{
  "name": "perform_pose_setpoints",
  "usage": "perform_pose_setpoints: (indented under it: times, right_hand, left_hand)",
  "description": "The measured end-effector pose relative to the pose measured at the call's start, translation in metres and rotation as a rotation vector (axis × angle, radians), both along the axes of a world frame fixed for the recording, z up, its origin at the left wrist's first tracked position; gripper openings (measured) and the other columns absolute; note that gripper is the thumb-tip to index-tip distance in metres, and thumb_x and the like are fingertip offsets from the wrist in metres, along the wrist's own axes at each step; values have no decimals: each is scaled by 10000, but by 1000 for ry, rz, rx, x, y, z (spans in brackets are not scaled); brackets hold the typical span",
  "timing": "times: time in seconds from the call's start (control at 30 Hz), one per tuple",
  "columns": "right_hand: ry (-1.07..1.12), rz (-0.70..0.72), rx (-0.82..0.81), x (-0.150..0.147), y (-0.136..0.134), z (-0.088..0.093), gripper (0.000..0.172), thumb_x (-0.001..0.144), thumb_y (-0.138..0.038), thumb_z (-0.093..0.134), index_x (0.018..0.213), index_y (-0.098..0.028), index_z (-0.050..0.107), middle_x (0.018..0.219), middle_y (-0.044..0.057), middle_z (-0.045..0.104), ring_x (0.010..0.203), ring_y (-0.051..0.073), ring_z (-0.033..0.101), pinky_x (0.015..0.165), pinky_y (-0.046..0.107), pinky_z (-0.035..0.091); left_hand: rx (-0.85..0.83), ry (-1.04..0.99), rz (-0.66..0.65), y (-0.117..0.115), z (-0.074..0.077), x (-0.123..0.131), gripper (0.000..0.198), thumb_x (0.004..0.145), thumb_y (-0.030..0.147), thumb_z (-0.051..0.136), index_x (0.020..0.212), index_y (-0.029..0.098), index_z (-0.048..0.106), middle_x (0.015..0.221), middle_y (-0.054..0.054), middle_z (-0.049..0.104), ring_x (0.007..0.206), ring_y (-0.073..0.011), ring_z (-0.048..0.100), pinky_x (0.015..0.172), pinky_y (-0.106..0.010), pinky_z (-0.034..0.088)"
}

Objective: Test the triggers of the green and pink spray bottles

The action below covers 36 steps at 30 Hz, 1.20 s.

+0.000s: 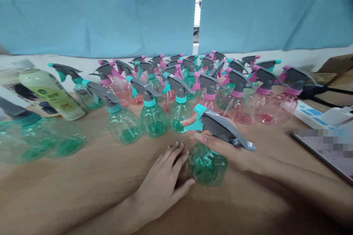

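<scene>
A green see-through spray bottle (207, 165) with a grey and turquoise trigger head stands tilted at the front of the table. My right hand (231, 148) is closed around its neck, just under the head, with one finger by the turquoise trigger. My left hand (161, 181) lies open on the tabletop left of the bottle, fingers apart and thumb tip close to its base. Whether that thumb touches the bottle I cannot tell. Just beyond my hands are more green spray bottles (153, 119), upright with turquoise collars.
Several pink spray bottles (278, 108) and green ones crowd the back. At far left are blurred green bottles (66, 141) and a pale green labelled bottle (52, 91). To the right lie a white power strip (311, 114), a tablet-like device (325, 150) and a cardboard box (338, 66).
</scene>
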State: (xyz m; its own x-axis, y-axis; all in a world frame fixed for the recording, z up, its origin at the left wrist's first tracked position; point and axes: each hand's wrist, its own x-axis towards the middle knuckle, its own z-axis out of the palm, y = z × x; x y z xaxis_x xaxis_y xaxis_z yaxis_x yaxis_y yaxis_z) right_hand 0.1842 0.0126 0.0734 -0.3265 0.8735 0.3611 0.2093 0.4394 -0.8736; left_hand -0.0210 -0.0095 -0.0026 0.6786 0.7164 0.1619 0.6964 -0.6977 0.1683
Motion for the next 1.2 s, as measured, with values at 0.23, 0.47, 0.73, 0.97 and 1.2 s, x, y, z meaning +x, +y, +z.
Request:
perform_pose_setpoints:
  times: [0.23,0.47,0.73,0.97,1.2]
  right_hand:
    - [25,8,-29,-1,-2,1,214,807,-247,567,1012,-214,618,759,-15,557,549,109,508,539,258,454]
    - [41,7,-22,-1,-2,2,214,806,-244,555,1005,-218,628,749,-22,527,528,101,488,535,259,451]
    - [35,-7,-17,-1,0,1,201,790,-244,584,985,-245,633,807,-11,589,589,115,541,551,257,449]
    - [14,-3,-7,-1,-1,0,207,816,-243,570,1013,-217,629,736,-20,551,553,108,486,536,257,421]
    - [-1,-15,7,0,-1,0,194,826,-261,572,1009,-240,632,657,-46,488,502,98,423,491,247,387]
  left_hand:
    - [-3,35,-1,1,2,1,579,931,438,552,1384,99,433,1479,-180,381,1359,-327,343,1066,-497,350]
    - [2,33,-9,0,3,2,572,950,458,516,1383,93,440,1479,-178,382,1363,-322,337,1070,-494,347]
    - [9,46,-14,0,3,2,582,947,446,527,1385,74,437,1483,-174,376,1371,-314,324,1082,-488,333]
    - [9,63,-8,1,3,2,579,945,446,534,1383,78,446,1479,-171,385,1366,-310,336,1084,-476,332]
    - [5,64,-12,0,4,3,588,951,452,519,1393,74,430,1485,-174,371,1371,-315,324,1082,-487,331]
